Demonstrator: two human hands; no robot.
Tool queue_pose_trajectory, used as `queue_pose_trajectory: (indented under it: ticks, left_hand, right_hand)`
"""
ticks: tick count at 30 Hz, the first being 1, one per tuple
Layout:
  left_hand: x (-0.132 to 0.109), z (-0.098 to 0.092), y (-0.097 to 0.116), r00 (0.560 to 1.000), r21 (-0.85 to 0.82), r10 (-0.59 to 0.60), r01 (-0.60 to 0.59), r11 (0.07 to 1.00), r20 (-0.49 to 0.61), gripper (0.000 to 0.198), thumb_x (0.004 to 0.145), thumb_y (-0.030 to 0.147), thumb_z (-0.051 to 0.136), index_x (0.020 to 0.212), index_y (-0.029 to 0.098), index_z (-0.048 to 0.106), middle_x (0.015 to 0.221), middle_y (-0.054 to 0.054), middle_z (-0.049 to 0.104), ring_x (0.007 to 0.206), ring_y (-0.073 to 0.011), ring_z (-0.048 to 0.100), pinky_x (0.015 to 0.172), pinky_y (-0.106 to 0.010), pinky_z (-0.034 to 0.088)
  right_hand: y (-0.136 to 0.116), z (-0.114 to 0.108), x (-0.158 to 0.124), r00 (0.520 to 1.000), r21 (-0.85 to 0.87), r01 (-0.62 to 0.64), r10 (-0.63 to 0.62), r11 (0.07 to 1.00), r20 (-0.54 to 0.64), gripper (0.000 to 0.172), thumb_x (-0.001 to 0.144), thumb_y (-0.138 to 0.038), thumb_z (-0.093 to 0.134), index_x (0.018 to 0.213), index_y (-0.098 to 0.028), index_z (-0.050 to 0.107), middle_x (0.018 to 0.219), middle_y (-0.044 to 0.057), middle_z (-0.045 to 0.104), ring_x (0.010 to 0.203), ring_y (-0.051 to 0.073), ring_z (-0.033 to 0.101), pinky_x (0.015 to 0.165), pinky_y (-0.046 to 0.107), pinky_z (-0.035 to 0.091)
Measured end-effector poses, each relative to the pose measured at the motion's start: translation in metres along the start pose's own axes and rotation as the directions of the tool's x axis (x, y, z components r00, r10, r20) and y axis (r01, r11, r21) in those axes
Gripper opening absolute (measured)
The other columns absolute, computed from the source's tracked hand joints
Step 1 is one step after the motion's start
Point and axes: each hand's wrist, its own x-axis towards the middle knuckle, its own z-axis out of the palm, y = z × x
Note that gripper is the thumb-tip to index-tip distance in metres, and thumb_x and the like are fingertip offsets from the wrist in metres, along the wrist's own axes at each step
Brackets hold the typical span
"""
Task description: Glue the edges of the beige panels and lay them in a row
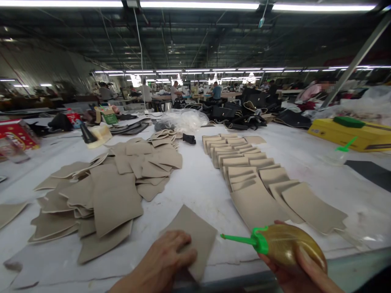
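At six o'clock on the table (pixel 201 185), the left hand (pixel 166 260) is lying flat and open on a beige piece (pixel 197 232). The right hand (pixel 295 270) is clasping a squeeze bottle (pixel 288 246), nozzle aiming toward nine. Pinning the piece firmly seems wise.

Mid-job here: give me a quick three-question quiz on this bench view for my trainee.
1. True or false: the right hand holds a squeeze bottle with a green nozzle.
2. The left hand rests on: A) a beige cut piece B) scissors C) a tape roll.
3. Fill in: the overlapped row of beige pieces lies to the ___ of the loose pile.
Key: 1 true; 2 A; 3 right.
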Motion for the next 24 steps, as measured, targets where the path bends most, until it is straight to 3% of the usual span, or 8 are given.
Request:
queue_pose_trajectory:
  ticks: [4, 7, 9, 11, 13, 17, 21, 24]
  left_hand:
    - [0.001, -0.021, -0.017, 0.995, -0.024, -0.063, 0.062, 0.998, -0.073, 0.046, 0.077, 0.002, 0.049, 0.09, 0.039, 0.073, 0.123, 0.003, 0.06, 0.125, -0.0233, 0.045, 0.114, -0.057, 0.003]
    - [0.011, -0.03, -0.019, 0.981, -0.032, -0.19, 0.188, 0.982, -0.046, 0.046, 0.076, 0.0, 0.044, 0.089, 0.031, 0.075, 0.121, -0.002, 0.062, 0.118, -0.0242, 0.05, 0.111, -0.051, 0.022]
    - [0.021, -0.027, -0.01, 0.954, -0.077, -0.298, 0.294, 0.953, -0.041, 0.043, 0.082, 0.008, 0.043, 0.113, 0.025, 0.069, 0.121, -0.008, 0.062, 0.114, -0.0258, 0.051, 0.103, -0.044, 0.035]
    - [0.033, -0.017, 0.004, 0.915, -0.131, -0.4, 0.39, 0.912, -0.061, 0.049, 0.086, 0.025, 0.049, 0.134, 0.017, 0.053, 0.132, -0.015, 0.054, 0.121, -0.0301, 0.045, 0.102, -0.043, 0.038]
    - [0.043, -0.006, 0.017, 0.888, -0.149, -0.454, 0.441, 0.885, -0.07, 0.065, 0.083, 0.037, 0.057, 0.142, 0.014, 0.044, 0.145, -0.018, 0.04, 0.13, -0.0347, 0.036, 0.107, -0.048, 0.032]
    - [0.049, -0.001, 0.017, 0.902, -0.123, -0.432, 0.427, 0.896, -0.011, 0.065, 0.075, 0.029, 0.058, 0.138, 0.018, 0.049, 0.151, -0.016, 0.033, 0.134, -0.0368, 0.03, 0.109, -0.054, 0.026]
    - [0.045, -0.014, 0.0, 0.947, -0.151, -0.319, 0.319, 0.936, 0.028, 0.056, 0.067, 0.01, 0.05, 0.12, 0.023, 0.061, 0.139, -0.006, 0.048, 0.125, -0.0257, 0.041, 0.106, -0.039, 0.034]
    - [0.044, -0.016, -0.003, 0.932, -0.187, -0.363, 0.352, 0.917, -0.025, 0.046, 0.071, 0.013, 0.049, 0.115, 0.018, 0.059, 0.129, -0.008, 0.05, 0.119, -0.0233, 0.043, 0.104, -0.033, 0.036]
  right_hand:
    - [-0.004, 0.006, 0.0, 0.999, -0.046, 0.042, -0.043, 0.998, -0.008, 0.058, 0.063, -0.035, 0.085, 0.117, -0.027, 0.064, 0.106, 0.008, 0.072, 0.093, 0.032, 0.069, 0.072, 0.039, 0.062]
    - [-0.001, 0.009, 0.0, 0.998, -0.071, 0.069, -0.069, 0.995, -0.002, 0.061, 0.064, -0.034, 0.085, 0.12, -0.028, 0.062, 0.108, 0.007, 0.071, 0.093, 0.03, 0.069, 0.075, 0.039, 0.061]
    - [0.002, 0.012, -0.001, 0.996, -0.094, 0.088, -0.087, 0.992, 0.019, 0.065, 0.064, -0.034, 0.084, 0.123, -0.028, 0.059, 0.107, 0.007, 0.071, 0.092, 0.029, 0.069, 0.078, 0.038, 0.06]
    - [0.005, 0.015, -0.003, 0.993, -0.13, 0.115, -0.112, 0.985, 0.032, 0.068, 0.065, -0.034, 0.084, 0.127, -0.027, 0.056, 0.104, 0.007, 0.072, 0.091, 0.027, 0.069, 0.08, 0.034, 0.059]
    - [0.005, 0.019, -0.004, 0.99, -0.177, 0.141, -0.137, 0.974, 0.034, 0.068, 0.067, -0.034, 0.083, 0.128, -0.026, 0.053, 0.101, 0.007, 0.072, 0.091, 0.025, 0.069, 0.08, 0.031, 0.058]
    - [0.002, 0.02, -0.002, 0.982, -0.273, 0.187, -0.179, 0.944, 0.054, 0.07, 0.064, -0.037, 0.085, 0.125, -0.025, 0.053, 0.095, 0.006, 0.071, 0.086, 0.024, 0.068, 0.078, 0.03, 0.058]
    - [0.003, 0.019, -0.002, 0.972, -0.38, 0.232, -0.23, 0.896, 0.052, 0.067, 0.065, -0.042, 0.083, 0.122, -0.026, 0.053, 0.092, 0.005, 0.069, 0.083, 0.023, 0.066, 0.075, 0.028, 0.057]
    - [0.008, 0.026, -0.007, 0.958, -0.469, 0.271, -0.28, 0.84, 0.051, 0.061, 0.067, -0.047, 0.081, 0.118, -0.027, 0.055, 0.094, 0.003, 0.066, 0.083, 0.021, 0.063, 0.071, 0.022, 0.055]
